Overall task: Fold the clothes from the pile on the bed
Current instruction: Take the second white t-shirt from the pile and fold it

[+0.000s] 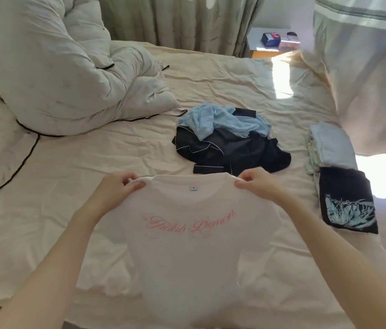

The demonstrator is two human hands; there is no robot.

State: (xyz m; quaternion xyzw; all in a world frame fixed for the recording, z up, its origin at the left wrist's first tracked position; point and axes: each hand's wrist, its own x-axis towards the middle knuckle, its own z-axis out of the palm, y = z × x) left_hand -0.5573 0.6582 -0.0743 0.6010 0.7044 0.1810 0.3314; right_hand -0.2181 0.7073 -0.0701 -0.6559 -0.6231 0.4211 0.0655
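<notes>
At the far left a bunched white duvet with black piping lies heaped on the bed, and a thin black cord trails from under it across the cream sheet. Moving right, the left hand has its grip pinched on 1 shoulder of the white T-shirt, and the right hand pinches the other shoulder, so the shirt hangs spread between both grips, its pink script print facing the person, held above the near part of the bed. Just beyond the collar sits the pile still to be folded: dark garments with white piping and a pale blue knit on top. Further right, a folded stack of pale items lies beside a folded black shirt with a light blue graphic. The likely trouble is an uneven lay-down: if 1 pinch slips or the shirt is lowered crooked, the sleeves may tuck under and the folds come out skewed, and the rumpled sheet beneath would print wrinkles into it. A careless sweep could also drag the shirt's edge into the pile. Green curtains hang behind the bed, a small nightstand with a few objects stands at the back right, and strong sunlight falls across the right side.
</notes>
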